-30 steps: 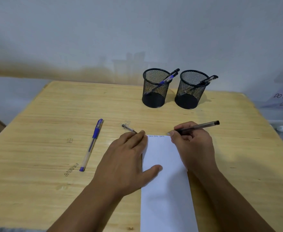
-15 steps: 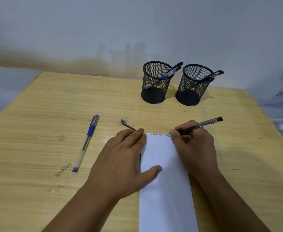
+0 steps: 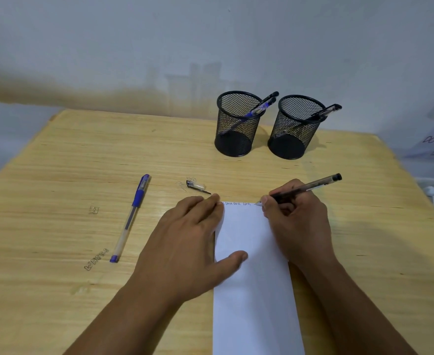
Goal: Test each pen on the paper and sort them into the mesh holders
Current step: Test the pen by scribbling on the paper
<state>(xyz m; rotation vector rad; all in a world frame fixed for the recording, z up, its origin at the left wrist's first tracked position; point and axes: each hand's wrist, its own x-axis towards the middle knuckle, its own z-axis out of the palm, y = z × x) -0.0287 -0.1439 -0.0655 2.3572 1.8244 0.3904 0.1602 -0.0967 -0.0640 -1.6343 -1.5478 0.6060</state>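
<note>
Head view: my right hand [image 3: 298, 221] pinches the black pen [image 3: 310, 187], tip at the paper [image 3: 251, 278]'s far edge; my left hand [image 3: 185, 242] lies flat, fingers straight, hiding its left edge. Writing there is too small to read; the desk [image 3: 57, 175]'s near edge cuts the sheet off.

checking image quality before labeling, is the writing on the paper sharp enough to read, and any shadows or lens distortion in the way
Head view: the writing along the paper's top edge is too small and soft to read reliably; soft shadows fall beside both mesh holders; wide-angle distortion makes the table edges splay out; no glare.
</note>
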